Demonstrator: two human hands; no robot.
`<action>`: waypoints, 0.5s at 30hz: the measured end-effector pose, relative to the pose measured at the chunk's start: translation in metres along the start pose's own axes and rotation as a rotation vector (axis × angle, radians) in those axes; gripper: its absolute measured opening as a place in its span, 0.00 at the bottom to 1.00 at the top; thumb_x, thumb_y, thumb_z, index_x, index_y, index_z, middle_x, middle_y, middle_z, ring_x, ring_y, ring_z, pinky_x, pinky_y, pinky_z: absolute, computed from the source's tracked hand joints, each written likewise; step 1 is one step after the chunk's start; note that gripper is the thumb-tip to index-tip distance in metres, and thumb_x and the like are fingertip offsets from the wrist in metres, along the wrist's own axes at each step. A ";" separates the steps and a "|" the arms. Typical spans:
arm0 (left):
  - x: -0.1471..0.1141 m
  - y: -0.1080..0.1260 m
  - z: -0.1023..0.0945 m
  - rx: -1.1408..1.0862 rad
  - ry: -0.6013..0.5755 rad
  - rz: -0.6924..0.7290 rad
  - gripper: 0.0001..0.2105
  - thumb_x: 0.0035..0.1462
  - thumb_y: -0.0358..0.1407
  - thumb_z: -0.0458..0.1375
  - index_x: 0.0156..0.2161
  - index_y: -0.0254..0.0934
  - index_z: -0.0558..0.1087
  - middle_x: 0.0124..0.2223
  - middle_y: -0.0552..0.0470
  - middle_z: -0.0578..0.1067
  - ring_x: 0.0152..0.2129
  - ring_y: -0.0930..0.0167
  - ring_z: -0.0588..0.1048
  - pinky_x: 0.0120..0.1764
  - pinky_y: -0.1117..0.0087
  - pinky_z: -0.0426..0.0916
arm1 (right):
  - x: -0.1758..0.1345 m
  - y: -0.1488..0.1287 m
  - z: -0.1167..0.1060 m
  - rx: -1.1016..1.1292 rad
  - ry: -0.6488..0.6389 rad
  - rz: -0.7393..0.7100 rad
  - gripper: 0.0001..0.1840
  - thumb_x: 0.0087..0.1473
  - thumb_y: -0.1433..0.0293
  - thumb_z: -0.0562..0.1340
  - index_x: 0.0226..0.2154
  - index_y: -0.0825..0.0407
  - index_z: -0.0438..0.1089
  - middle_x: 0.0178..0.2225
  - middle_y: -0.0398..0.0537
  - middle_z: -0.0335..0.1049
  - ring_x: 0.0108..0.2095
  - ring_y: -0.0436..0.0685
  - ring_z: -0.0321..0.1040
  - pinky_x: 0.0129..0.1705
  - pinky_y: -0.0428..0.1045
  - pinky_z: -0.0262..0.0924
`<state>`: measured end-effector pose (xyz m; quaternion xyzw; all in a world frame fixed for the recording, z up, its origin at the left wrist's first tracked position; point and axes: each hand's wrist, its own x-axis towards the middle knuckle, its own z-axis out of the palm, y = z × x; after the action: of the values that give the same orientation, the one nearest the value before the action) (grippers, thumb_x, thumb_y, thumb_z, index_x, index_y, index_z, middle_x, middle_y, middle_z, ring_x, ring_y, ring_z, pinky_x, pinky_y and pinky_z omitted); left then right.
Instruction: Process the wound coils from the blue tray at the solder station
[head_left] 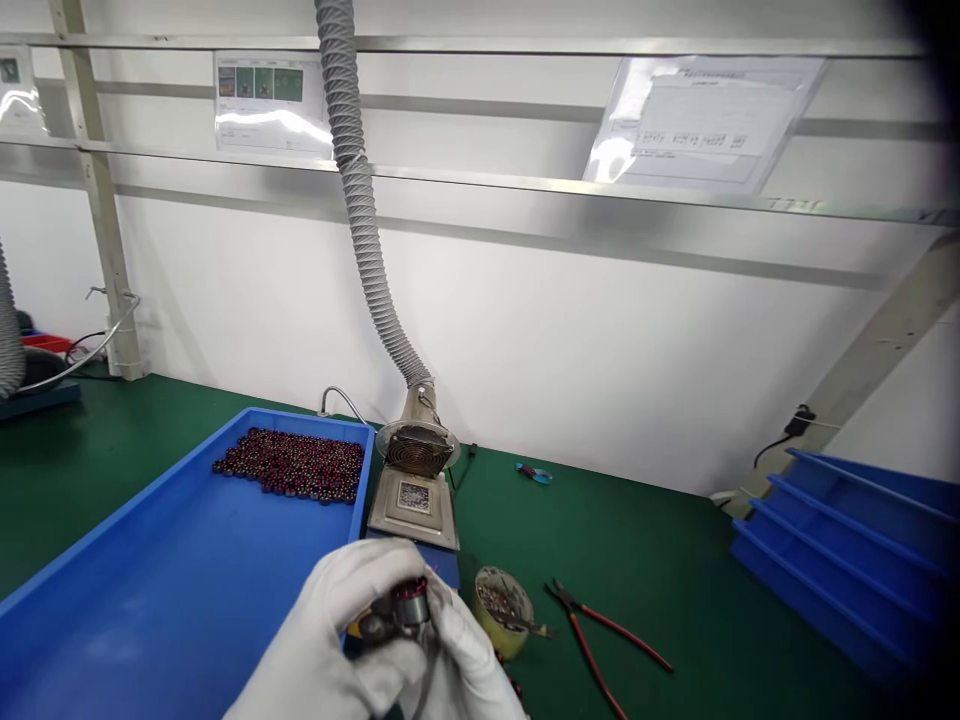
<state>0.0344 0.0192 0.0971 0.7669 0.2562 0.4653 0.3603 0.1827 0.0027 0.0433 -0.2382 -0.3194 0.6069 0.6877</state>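
Both my hands wear white gloves and meet at the bottom middle of the head view. My left hand (341,625) curls its thumb and fingers round a small cylindrical metal part (410,604) with dark red, winding-like material on top. From the other side, the bent fingers of my right hand (474,655) press against the same part; their tips are partly hidden. A black and yellow object (371,626) shows between my left thumb and fingers; I cannot tell what it is. Just beyond my hands stands a flat metal heating plate (412,503) with a textured square.
On the left is a blue tray (180,590) with many small dark red parts (300,462). A fume extraction hose (364,210) hangs over the plate. To the right are a small pot (501,640), red-handled pliers (592,640), a blue-handled tool (534,474) and stacked blue trays (847,560).
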 end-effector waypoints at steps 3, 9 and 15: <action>0.003 -0.002 0.004 -0.038 -0.001 0.156 0.19 0.43 0.28 0.62 0.42 0.49 0.75 0.46 0.50 0.75 0.42 0.65 0.73 0.46 0.68 0.69 | -0.002 0.008 0.006 -0.026 0.015 -0.033 0.16 0.36 0.63 0.73 0.28 0.53 0.73 0.27 0.47 0.73 0.32 0.58 0.70 0.39 0.52 0.66; 0.008 -0.015 -0.001 -0.397 0.203 0.145 0.05 0.46 0.39 0.63 0.25 0.40 0.78 0.27 0.49 0.79 0.30 0.65 0.77 0.35 0.71 0.73 | 0.003 0.003 0.007 -0.053 -0.046 0.053 0.15 0.33 0.69 0.74 0.26 0.55 0.73 0.26 0.48 0.72 0.31 0.57 0.70 0.38 0.51 0.65; 0.003 -0.007 -0.010 -0.193 0.133 -0.057 0.13 0.40 0.28 0.62 0.35 0.41 0.77 0.42 0.48 0.77 0.39 0.63 0.75 0.41 0.69 0.72 | -0.009 0.003 0.012 0.038 -0.008 0.044 0.19 0.36 0.60 0.73 0.30 0.53 0.73 0.28 0.47 0.72 0.36 0.59 0.70 0.40 0.53 0.65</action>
<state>0.0262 0.0285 0.0965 0.6885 0.2553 0.5274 0.4274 0.1711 -0.0063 0.0480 -0.2296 -0.3053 0.6287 0.6773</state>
